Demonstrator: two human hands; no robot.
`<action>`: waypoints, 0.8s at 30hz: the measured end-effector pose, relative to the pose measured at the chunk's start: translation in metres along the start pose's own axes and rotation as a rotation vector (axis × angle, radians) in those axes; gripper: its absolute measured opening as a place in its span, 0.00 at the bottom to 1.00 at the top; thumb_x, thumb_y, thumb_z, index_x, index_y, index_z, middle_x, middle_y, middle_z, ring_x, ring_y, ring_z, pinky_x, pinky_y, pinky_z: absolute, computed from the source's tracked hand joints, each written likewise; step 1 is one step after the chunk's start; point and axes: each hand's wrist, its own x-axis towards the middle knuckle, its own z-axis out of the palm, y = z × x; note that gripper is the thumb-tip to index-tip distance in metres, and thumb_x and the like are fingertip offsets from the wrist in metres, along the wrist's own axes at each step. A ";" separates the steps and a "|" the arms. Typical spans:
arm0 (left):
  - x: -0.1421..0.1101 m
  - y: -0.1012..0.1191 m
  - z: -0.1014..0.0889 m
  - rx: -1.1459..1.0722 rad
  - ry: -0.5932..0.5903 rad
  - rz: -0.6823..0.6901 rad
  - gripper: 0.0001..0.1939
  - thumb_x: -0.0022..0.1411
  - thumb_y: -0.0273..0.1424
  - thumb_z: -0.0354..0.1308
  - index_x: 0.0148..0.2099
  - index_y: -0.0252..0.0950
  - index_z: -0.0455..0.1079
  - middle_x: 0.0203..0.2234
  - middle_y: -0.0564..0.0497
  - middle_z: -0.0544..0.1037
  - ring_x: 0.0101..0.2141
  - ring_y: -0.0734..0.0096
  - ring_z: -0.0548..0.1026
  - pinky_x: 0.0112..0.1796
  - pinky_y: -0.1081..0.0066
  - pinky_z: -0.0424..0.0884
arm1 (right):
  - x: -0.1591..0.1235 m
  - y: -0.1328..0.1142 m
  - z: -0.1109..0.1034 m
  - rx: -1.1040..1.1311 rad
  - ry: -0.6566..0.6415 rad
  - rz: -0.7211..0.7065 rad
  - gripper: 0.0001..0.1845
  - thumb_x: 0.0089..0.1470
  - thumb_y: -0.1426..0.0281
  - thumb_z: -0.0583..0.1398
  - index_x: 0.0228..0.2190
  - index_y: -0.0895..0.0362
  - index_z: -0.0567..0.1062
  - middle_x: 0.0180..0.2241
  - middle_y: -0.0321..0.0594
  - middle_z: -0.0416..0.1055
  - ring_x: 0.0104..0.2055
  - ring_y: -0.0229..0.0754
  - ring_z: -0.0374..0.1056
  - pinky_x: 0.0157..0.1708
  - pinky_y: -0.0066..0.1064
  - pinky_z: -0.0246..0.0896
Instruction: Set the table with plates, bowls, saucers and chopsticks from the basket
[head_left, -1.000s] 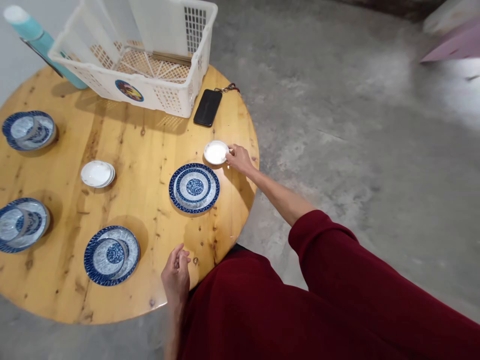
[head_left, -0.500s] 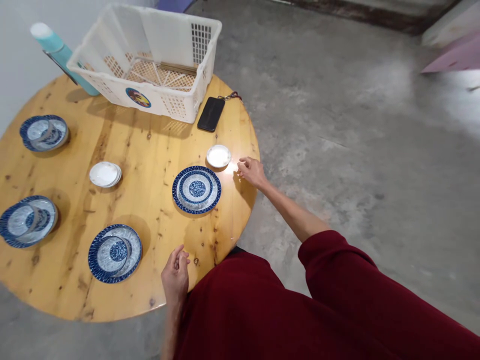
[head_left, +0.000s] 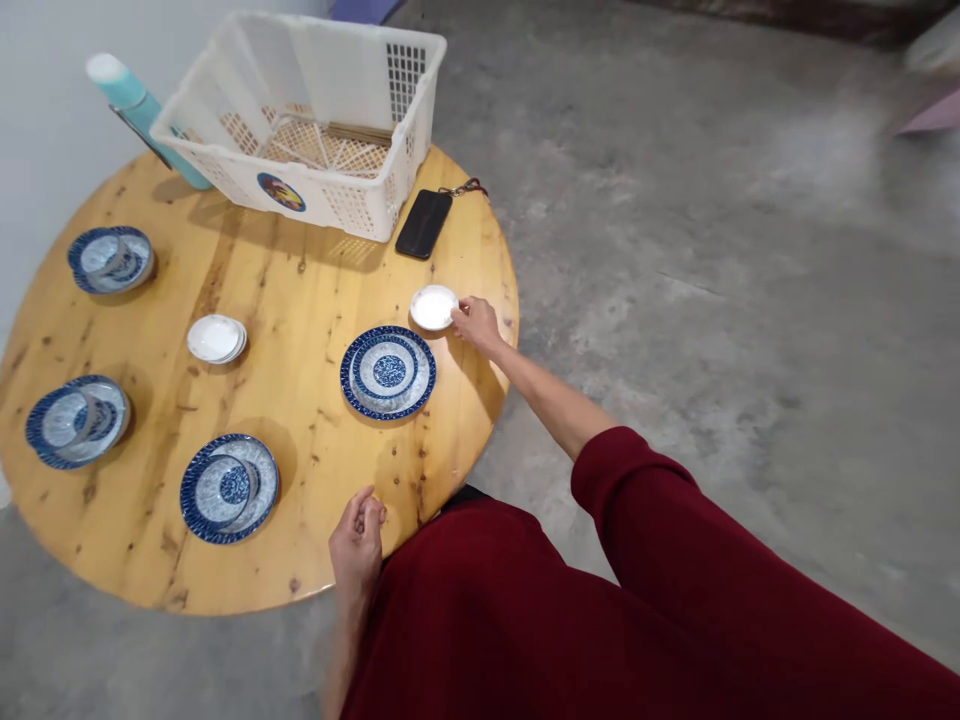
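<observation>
My right hand (head_left: 475, 324) pinches the right rim of a small white dish (head_left: 433, 307) that lies on the table. Just below that dish, a blue-rimmed plate (head_left: 424, 388) carries a smaller patterned piece (head_left: 389, 371) at its centre. My left hand (head_left: 358, 535) rests at the near table edge, its fingers loosely curled with nothing in them. To its left stands another blue-rimmed plate (head_left: 196, 515) with a bowl (head_left: 221, 492) set on it. A short stack of small white dishes (head_left: 215, 338) sits near the middle.
Two more plate-and-bowl sets (head_left: 77, 422) stand along the left of the round wooden table (head_left: 300, 400). At the back are a white plastic basket (head_left: 345, 205), a turquoise bottle (head_left: 142, 108) and a black phone (head_left: 424, 224) with a strap. Grey concrete floor (head_left: 675, 300) lies to the right.
My right hand has moved left from beside the small white dish and taken hold of its rim. My left hand stays by the table edge. The view has shifted slightly.
</observation>
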 end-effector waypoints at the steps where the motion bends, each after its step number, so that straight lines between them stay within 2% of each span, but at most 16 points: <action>1: -0.002 -0.002 0.001 0.001 0.007 -0.003 0.27 0.59 0.49 0.57 0.49 0.33 0.76 0.31 0.46 0.83 0.32 0.63 0.83 0.39 0.67 0.80 | -0.001 0.000 0.000 -0.012 0.006 -0.002 0.16 0.57 0.66 0.56 0.42 0.60 0.78 0.30 0.45 0.77 0.38 0.51 0.75 0.45 0.41 0.71; 10: -0.019 -0.019 0.014 0.019 0.027 -0.067 0.27 0.58 0.51 0.55 0.49 0.35 0.76 0.33 0.45 0.84 0.33 0.62 0.83 0.39 0.65 0.79 | -0.005 0.006 0.000 -0.029 0.003 -0.035 0.16 0.58 0.64 0.55 0.40 0.59 0.78 0.30 0.48 0.78 0.39 0.52 0.76 0.44 0.41 0.72; 15: -0.030 -0.027 0.020 0.016 0.025 -0.050 0.25 0.59 0.50 0.55 0.47 0.36 0.77 0.31 0.45 0.84 0.32 0.61 0.83 0.36 0.65 0.79 | -0.015 0.015 -0.002 0.114 -0.002 -0.027 0.20 0.57 0.62 0.56 0.44 0.61 0.78 0.30 0.47 0.78 0.33 0.50 0.77 0.35 0.39 0.75; 18: -0.038 -0.025 0.019 0.021 0.013 -0.026 0.22 0.61 0.46 0.54 0.46 0.36 0.78 0.34 0.44 0.84 0.35 0.61 0.83 0.37 0.67 0.78 | -0.030 0.030 -0.010 0.200 0.016 0.041 0.22 0.53 0.61 0.57 0.45 0.61 0.78 0.29 0.46 0.78 0.28 0.47 0.76 0.29 0.37 0.74; 20: -0.042 -0.021 0.017 0.031 0.007 -0.019 0.21 0.63 0.44 0.53 0.47 0.37 0.79 0.37 0.45 0.84 0.37 0.61 0.82 0.37 0.68 0.77 | -0.046 0.044 -0.019 0.249 0.025 0.036 0.23 0.51 0.60 0.59 0.44 0.60 0.78 0.28 0.43 0.77 0.27 0.46 0.75 0.27 0.35 0.73; 24: -0.048 -0.022 0.007 0.051 0.003 -0.020 0.20 0.65 0.40 0.51 0.48 0.37 0.79 0.36 0.46 0.84 0.36 0.62 0.82 0.38 0.68 0.75 | -0.096 0.073 -0.041 0.283 0.080 0.024 0.20 0.47 0.58 0.62 0.40 0.56 0.78 0.26 0.40 0.76 0.26 0.45 0.75 0.27 0.35 0.72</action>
